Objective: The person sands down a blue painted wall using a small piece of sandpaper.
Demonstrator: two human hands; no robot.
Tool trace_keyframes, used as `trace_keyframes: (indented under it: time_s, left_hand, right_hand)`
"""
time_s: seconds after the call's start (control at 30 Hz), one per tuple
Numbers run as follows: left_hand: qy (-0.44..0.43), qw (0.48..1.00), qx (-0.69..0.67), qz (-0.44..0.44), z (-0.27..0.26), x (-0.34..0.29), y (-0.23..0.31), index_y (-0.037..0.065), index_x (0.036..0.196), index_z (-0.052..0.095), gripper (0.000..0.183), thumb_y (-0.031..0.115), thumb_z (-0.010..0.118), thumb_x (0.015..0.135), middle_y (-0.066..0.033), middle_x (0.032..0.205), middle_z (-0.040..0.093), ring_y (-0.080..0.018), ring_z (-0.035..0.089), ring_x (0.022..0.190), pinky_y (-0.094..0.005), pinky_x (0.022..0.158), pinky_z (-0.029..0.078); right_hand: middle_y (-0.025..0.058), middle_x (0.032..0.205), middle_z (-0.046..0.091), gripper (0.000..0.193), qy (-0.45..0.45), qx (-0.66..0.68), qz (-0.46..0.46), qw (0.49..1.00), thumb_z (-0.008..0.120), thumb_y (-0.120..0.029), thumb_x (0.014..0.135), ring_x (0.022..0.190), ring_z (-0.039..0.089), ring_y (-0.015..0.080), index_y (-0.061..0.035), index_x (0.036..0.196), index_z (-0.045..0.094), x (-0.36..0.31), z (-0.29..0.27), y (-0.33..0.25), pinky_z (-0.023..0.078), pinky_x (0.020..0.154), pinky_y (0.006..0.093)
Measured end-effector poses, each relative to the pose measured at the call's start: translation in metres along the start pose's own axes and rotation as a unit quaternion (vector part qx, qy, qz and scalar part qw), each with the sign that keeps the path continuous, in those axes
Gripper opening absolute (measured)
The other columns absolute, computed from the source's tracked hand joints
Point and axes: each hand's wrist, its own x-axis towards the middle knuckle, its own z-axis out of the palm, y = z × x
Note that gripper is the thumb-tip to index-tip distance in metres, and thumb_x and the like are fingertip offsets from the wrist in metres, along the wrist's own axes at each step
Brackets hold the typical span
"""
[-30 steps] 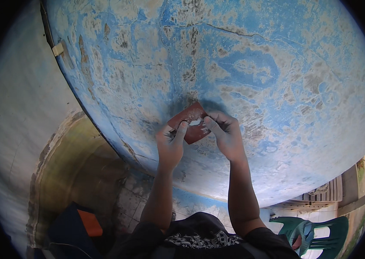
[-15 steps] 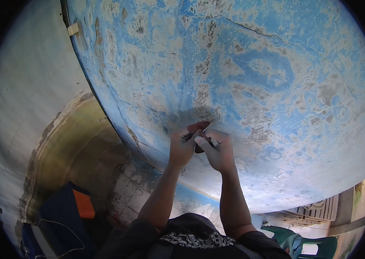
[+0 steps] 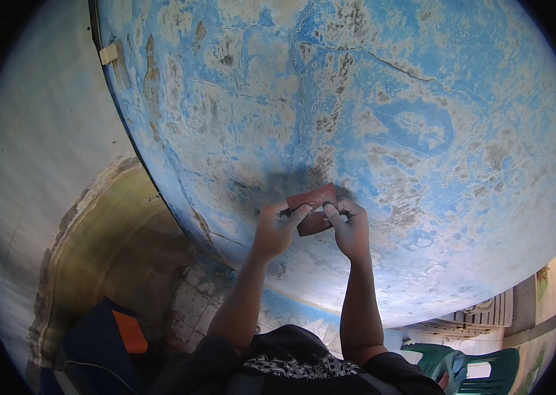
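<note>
A sheet of reddish-brown sandpaper [image 3: 313,198] spans between my two hands, its lower part folded and darker. White dust marks its surface. My left hand [image 3: 278,227] pinches the sheet's left side, thumb on top. On the right side, my right hand [image 3: 350,227] grips it with thumb and bent fingers. Both hands are held in front of the wall [image 3: 383,178], whose blue paint is worn, with pale and grey patches showing through. Whether the hands touch the wall cannot be made out.
At lower left stands a dark blue object with an orange panel [image 3: 130,332], beside a curved, stained wall [image 3: 107,230]. A green plastic chair [image 3: 502,368] with cloth on it is at lower right, near a slatted wooden piece [image 3: 488,313]. Pale floor tiles [image 3: 200,309] lie below.
The sandpaper, bunched and folded between my hands before, is now spread wider. My right hand has moved a little to the right, away from the left one. The view has shifted slightly.
</note>
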Motion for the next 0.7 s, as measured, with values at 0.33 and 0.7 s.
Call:
trace_keyframes:
  time_s: [0.33, 0.7]
  left_hand:
    - [0.025, 0.985, -0.172, 0.0, -0.006, 0.017, -0.01, -0.003, 0.127, 0.071, 0.028, 0.015, 0.068, 0.107, -0.0051, 0.11, 0.076, -0.0097, 0.068, 0.096, -0.0272, 0.09, 0.053]
    - [0.001, 0.987, -0.139, 0.084, -0.008, 0.025, -0.014, -0.003, 0.114, 0.068, 0.013, 0.007, 0.064, 0.107, -0.0063, 0.097, 0.076, -0.007, 0.066, 0.087, -0.0249, 0.077, 0.051]
  right_hand:
    - [-0.0028, 0.085, 0.066, 0.031, -0.046, 0.056, 0.051, 0.996, 0.061, -0.021, 0.112, 0.08, 0.054, 0.0048, 0.0003, 0.093, 0.072, -0.003, 0.019, -0.02, 0.046, 0.074, 0.027]
    - [0.0148, 0.081, 0.072, 0.019, -0.064, -0.069, -0.018, 0.995, 0.069, -0.016, 0.104, 0.072, 0.058, 0.0142, 0.0026, 0.106, 0.074, -0.004, 0.047, -0.03, 0.052, 0.073, 0.0338]
